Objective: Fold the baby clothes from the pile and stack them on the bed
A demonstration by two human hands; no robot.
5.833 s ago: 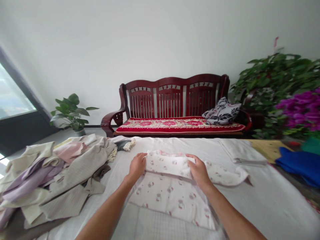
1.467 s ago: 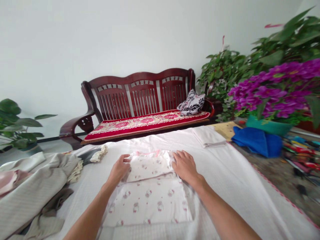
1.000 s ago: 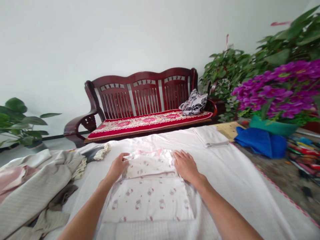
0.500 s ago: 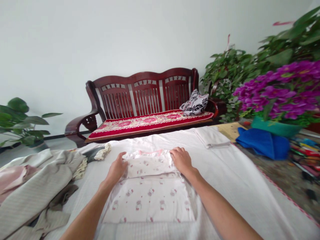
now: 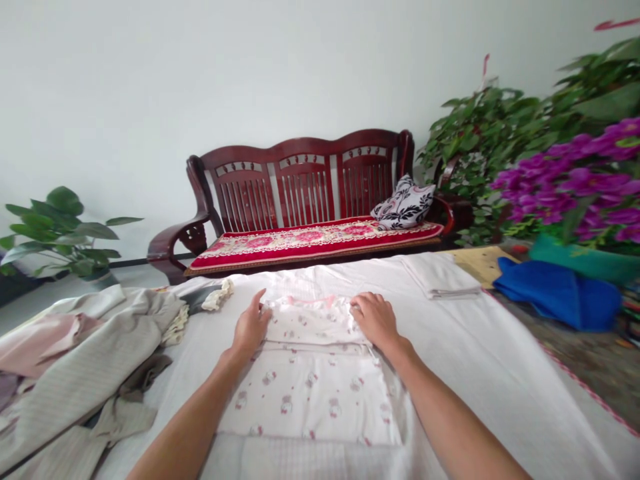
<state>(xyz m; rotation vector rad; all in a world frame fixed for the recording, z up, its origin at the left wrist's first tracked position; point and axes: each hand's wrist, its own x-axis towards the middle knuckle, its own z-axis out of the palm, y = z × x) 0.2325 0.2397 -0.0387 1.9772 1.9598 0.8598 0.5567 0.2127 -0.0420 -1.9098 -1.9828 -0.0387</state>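
A white child's shirt [image 5: 310, 383] with small pink cartoon prints lies on the white cloth in front of me. Its upper part is folded down over the rest, and a pink neckline shows at the far edge. My left hand [image 5: 251, 325] grips the far left corner of the fold, index finger pointing up; some fingertips are hidden by fabric. At the far right corner, my right hand [image 5: 376, 320] has its fingers curled over the edge, closed on the shirt.
Rumpled grey and pink clothes [image 5: 115, 347] are heaped at left. A folded pale cloth [image 5: 445, 277] lies at the back right. Beyond it are a blue cloth [image 5: 555, 293] and purple flowers [image 5: 575, 180] in a teal pot. A wooden bench [image 5: 305, 180] stands behind.
The view has swung slightly left, so everything sits farther right. Both hands stay at the shirt's far corners, where the fabric is now more bunched.
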